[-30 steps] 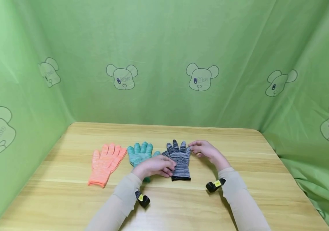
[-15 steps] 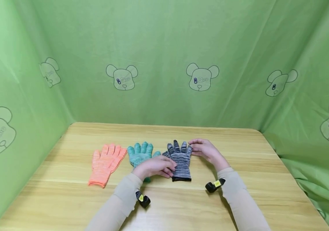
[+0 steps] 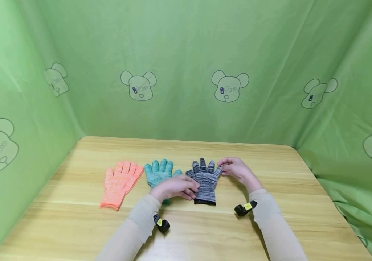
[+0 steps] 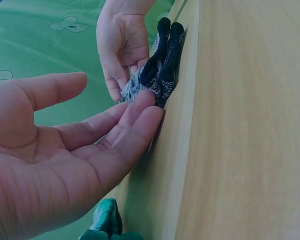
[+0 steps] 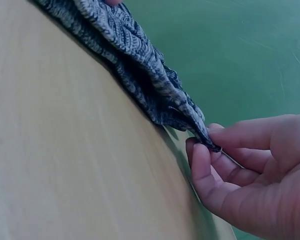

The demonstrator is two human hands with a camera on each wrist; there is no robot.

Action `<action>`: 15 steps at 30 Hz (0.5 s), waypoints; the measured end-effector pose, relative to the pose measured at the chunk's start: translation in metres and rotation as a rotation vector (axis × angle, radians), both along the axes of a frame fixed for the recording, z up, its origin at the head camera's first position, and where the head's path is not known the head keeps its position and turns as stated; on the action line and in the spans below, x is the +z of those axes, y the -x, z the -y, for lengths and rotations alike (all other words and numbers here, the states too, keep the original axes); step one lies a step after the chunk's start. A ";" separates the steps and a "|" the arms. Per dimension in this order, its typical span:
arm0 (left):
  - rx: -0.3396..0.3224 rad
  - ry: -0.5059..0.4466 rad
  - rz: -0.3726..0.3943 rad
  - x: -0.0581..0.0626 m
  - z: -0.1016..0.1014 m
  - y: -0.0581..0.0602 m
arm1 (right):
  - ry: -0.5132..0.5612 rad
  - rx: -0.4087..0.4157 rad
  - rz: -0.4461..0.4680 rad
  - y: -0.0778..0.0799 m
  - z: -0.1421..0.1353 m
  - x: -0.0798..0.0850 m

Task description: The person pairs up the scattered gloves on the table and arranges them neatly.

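A grey-and-black knitted glove (image 3: 205,183) lies on the table with its fingers pointing away and its black cuff toward me. At its right edge my right hand (image 3: 237,169) pinches the tip of the outermost finger, which the right wrist view shows between thumb and fingertips. My left hand (image 3: 177,187) rests its fingertips on the glove's left side, thumb held apart from the fingers in the left wrist view. Beneath that hand, a green glove (image 3: 159,174) is partly hidden. An orange glove (image 3: 120,185) lies flat farther left.
The wooden table (image 3: 192,232) has rounded far corners. Green cloth (image 3: 179,43) printed with bear heads hangs behind it and along both sides. Black wrist cameras (image 3: 163,224) are strapped to both forearms.
My right hand has shifted slightly right, drawing the grey glove's outer finger outward so that its fingers are more spread. My left hand has stayed almost still.
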State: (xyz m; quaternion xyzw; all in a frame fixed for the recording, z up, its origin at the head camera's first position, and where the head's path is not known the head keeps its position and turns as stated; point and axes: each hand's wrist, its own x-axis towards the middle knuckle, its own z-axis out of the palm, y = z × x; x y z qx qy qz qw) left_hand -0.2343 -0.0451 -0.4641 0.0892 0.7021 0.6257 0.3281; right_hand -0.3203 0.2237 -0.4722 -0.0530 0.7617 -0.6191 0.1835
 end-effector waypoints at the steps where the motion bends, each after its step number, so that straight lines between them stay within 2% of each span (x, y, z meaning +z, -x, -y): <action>1: 0.001 0.001 0.000 0.000 0.000 0.000 | -0.012 -0.005 -0.007 0.000 0.001 0.000; 6: 0.002 0.002 0.004 0.000 0.000 0.000 | -0.112 -0.058 -0.036 0.003 0.005 -0.003; 10: 0.002 -0.010 0.006 0.000 0.001 0.001 | -0.215 -0.064 -0.077 0.004 0.007 -0.003; 15: 0.016 -0.021 -0.008 0.003 0.005 0.003 | -0.248 -0.068 -0.101 0.002 0.007 0.002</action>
